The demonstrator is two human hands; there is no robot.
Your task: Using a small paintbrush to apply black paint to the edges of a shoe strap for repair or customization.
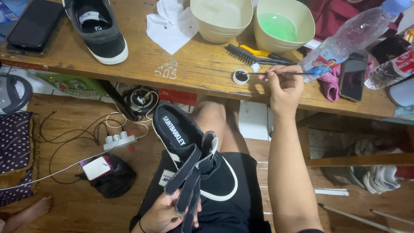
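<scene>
My left hand (pixel 166 213) grips a black shoe (pixel 194 159) with a white sole and loose straps, holding it over my lap. My right hand (pixel 284 88) reaches to the wooden table (pixel 185 64) and holds a thin brush (pixel 263 73). The brush tip dips into a small white cap of dark liquid (pixel 240 77). A second black shoe (pixel 99 30) lies at the table's far left.
Two pale bowls (pixel 222 17) (pixel 284 23) stand at the back, one with green liquid. A scrub brush (pixel 250 54), white tissue (pixel 170 26), plastic bottles (pixel 353 36), a phone (pixel 352 77) and a dark tablet (pixel 34 23) are on the table. Cables and a power strip (pixel 120 140) lie on the floor.
</scene>
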